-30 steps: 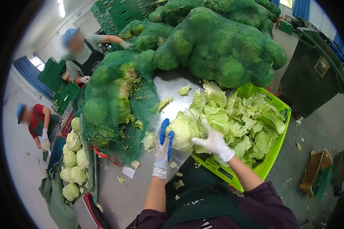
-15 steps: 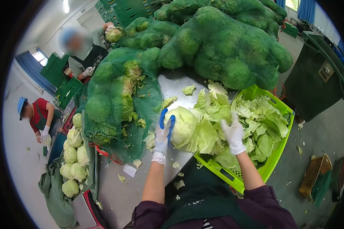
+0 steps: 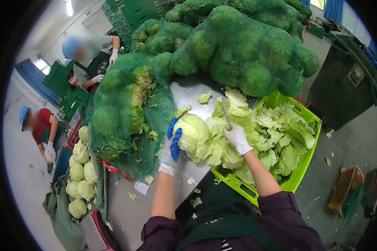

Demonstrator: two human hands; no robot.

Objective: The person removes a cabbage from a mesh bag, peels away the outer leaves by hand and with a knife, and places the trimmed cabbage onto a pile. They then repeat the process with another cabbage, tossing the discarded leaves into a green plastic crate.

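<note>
Cabbage head [image 3: 192, 133]: pale green, whole, resting on the steel table [image 3: 155, 209] at its near edge; loosened outer leaves hang off its right side.
Left hand [image 3: 171, 148]: white glove with blue palm coating, cupped against the cabbage head's left side, fingers wrapped on it in a steadying grasp.
Right hand [image 3: 238, 139]: white glove, clenched around a knife handle just right of the cabbage head.
Knife [image 3: 226, 115]: narrow blade, pointing up and away from the right hand, over the loose leaves right of the cabbage head.
Yellow-green crate [image 3: 299, 173]: right of the cabbage head, off the table's edge, heaped with stripped leaves [image 3: 280, 134].
Open net sack [image 3: 130, 113]: green mesh, left of the cabbage head, holding untrimmed cabbages.
Full net sacks [image 3: 243, 50]: piled beyond the cabbage head, at the table's far end.
Trimmed cabbages [image 3: 79, 175]: pale heads gathered far left of the cabbage head, below table level.
Dark green bin [image 3: 343, 83]: far right of the cabbage head, on the floor.
Co-workers: one in a dark apron [image 3: 92, 58] beyond the open net sack; one in red [image 3: 42, 129] at far left.
</note>
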